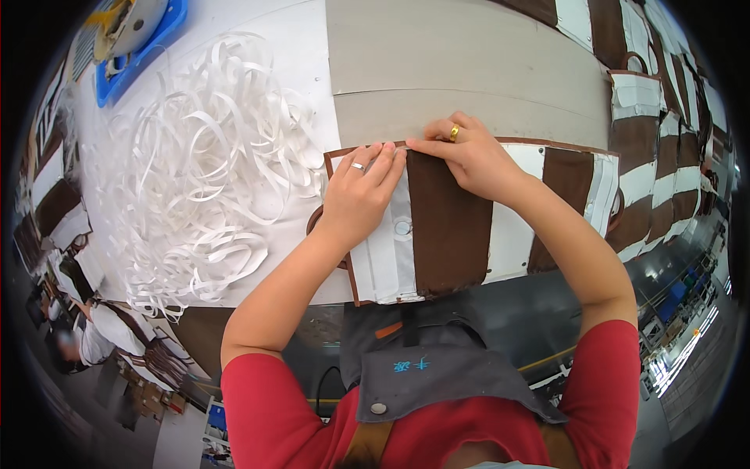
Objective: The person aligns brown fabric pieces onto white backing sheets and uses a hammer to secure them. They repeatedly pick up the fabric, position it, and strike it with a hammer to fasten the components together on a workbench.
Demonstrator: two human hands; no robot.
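A brown and white striped bag (451, 227) lies flat in front of me across the near edge of the table. It has brown trim, a brown handle at each end and small metal studs. My left hand (363, 187), with a ring on it, rests on the white panel near the left end. Its fingers are stretched toward the far trimmed edge. My right hand (473, 156), also ringed, grips that same edge just beside the left fingertips. Its other fingers are curled. What lies beneath the fingertips is hidden.
A tangled heap of white strips (211, 148) spreads over the table at the left. Behind it stands a blue tray (156, 55) with a white rounded object in it. More striped bags (634, 98) are piled at the right. A person (94, 336) is at far left.
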